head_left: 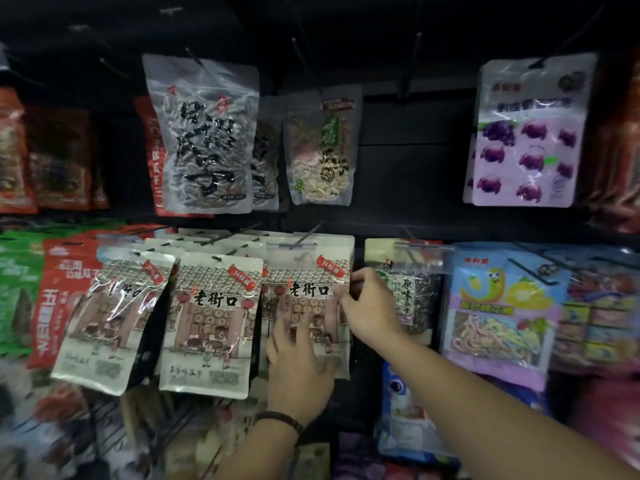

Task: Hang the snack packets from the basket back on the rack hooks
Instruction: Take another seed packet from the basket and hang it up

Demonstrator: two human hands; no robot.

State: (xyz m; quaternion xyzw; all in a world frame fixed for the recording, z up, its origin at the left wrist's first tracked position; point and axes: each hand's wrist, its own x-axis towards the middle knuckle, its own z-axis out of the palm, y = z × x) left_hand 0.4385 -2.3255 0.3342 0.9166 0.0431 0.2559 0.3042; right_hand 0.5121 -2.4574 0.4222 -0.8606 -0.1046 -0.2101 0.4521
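left hand lies flat on the cream packet (fingers straight) — right hand pinches its right edge.

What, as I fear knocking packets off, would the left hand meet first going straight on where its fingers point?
The left hand lies flat on the cream packet; further up it would probably reach that packet's hook.

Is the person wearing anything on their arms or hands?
No sleeves or gloves show. The left hand has a thin dark band around its wrist. The right hand and its wrist wear nothing that shows.
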